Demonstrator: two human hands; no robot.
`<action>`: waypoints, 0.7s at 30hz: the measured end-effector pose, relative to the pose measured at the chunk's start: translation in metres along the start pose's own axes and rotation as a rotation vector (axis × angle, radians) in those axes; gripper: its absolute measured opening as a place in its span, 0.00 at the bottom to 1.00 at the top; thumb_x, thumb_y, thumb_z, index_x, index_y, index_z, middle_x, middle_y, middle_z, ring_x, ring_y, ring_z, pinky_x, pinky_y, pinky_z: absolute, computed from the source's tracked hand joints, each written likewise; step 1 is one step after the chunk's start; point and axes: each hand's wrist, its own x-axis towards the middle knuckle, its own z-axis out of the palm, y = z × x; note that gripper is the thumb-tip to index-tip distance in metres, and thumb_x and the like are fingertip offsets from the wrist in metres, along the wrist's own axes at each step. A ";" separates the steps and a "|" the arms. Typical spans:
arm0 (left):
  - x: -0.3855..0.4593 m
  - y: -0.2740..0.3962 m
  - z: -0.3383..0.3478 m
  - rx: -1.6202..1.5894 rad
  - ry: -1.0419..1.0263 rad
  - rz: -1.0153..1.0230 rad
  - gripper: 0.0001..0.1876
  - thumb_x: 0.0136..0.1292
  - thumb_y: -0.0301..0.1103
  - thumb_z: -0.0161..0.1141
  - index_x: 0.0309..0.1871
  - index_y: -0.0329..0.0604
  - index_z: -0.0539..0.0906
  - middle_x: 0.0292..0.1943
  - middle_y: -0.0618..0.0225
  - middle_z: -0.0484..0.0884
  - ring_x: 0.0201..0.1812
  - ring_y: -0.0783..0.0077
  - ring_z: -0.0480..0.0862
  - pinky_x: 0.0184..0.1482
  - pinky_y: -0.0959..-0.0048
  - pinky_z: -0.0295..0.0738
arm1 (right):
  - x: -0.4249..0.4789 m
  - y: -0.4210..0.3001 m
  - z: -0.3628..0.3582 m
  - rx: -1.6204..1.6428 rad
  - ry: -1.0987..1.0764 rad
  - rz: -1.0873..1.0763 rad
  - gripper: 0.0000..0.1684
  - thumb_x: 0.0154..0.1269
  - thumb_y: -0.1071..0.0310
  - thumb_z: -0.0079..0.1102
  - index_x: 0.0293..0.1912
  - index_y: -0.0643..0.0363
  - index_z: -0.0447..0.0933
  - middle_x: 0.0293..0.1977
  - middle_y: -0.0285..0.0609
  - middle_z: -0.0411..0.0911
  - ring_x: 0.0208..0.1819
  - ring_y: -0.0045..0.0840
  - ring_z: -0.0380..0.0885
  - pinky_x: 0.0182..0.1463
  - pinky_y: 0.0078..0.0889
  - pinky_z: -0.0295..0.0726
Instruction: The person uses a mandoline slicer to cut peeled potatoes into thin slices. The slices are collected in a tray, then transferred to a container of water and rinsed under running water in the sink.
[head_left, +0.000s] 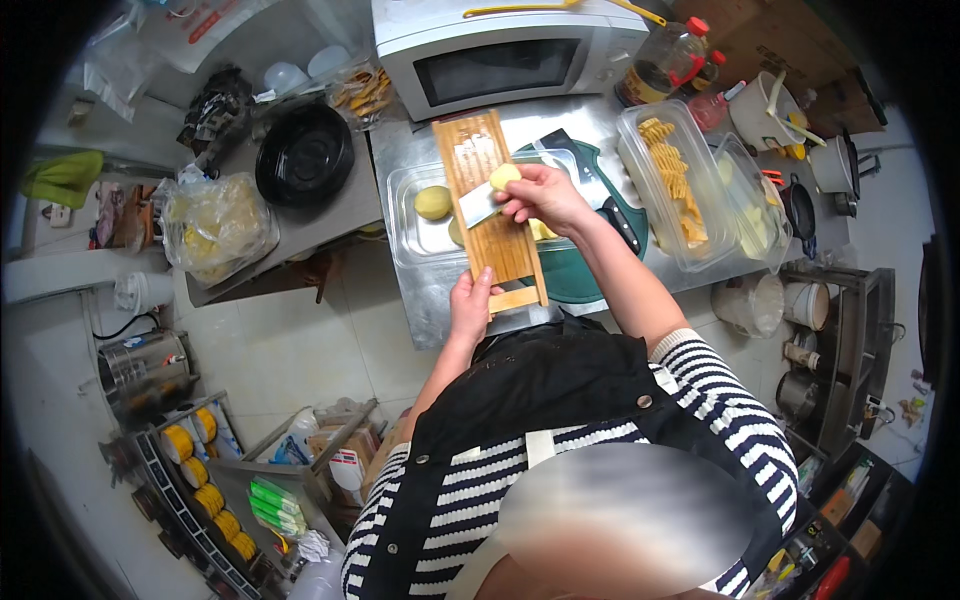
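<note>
My left hand (470, 306) grips the lower end of a wooden mandoline slicer (501, 255) with a metal blade plate (477, 208) set across it. The slicer is tilted over a clear plastic tub (409, 244). Between the thumb and fingers of my right hand (546, 199) is a pale yellow piece of peeled potato (504, 176), held just above the blade plate. A whole potato (433, 202) lies in the tub, left of the slicer; another is partly hidden behind it. Under my right forearm is a green cutting board (566, 274), where a black-handled knife (621, 223) rests.
A white microwave (510, 67) stands behind the tub. To the right, a clear container (679, 187) holds ridged yellow slices, beside another tub (754, 202) with pale pieces. A black bowl (305, 155) and a bagged container (219, 225) sit on the left counter.
</note>
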 end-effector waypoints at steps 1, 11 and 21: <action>-0.003 0.003 -0.002 -0.010 0.013 0.002 0.13 0.64 0.42 0.52 0.42 0.42 0.73 0.24 0.70 0.76 0.19 0.82 0.74 0.17 0.84 0.68 | -0.005 -0.003 -0.005 0.117 0.006 0.031 0.15 0.62 0.72 0.51 0.48 0.69 0.69 0.36 0.46 0.78 0.27 0.19 0.79 0.28 0.14 0.80; -0.016 0.028 -0.052 -0.062 0.258 0.150 0.13 0.65 0.45 0.50 0.39 0.45 0.71 0.21 0.69 0.74 0.17 0.81 0.73 0.13 0.84 0.64 | -0.016 0.010 -0.083 -0.932 0.437 -0.021 0.14 0.56 0.62 0.61 0.32 0.65 0.76 0.23 0.41 0.78 0.17 0.19 0.76 0.19 0.20 0.74; -0.036 0.032 -0.077 -0.176 0.373 0.179 0.15 0.65 0.46 0.50 0.42 0.43 0.70 0.22 0.68 0.72 0.16 0.79 0.70 0.13 0.82 0.61 | 0.020 0.005 -0.079 -0.674 0.504 -0.287 0.12 0.58 0.64 0.54 0.34 0.64 0.78 0.21 0.40 0.77 0.18 0.19 0.75 0.23 0.23 0.75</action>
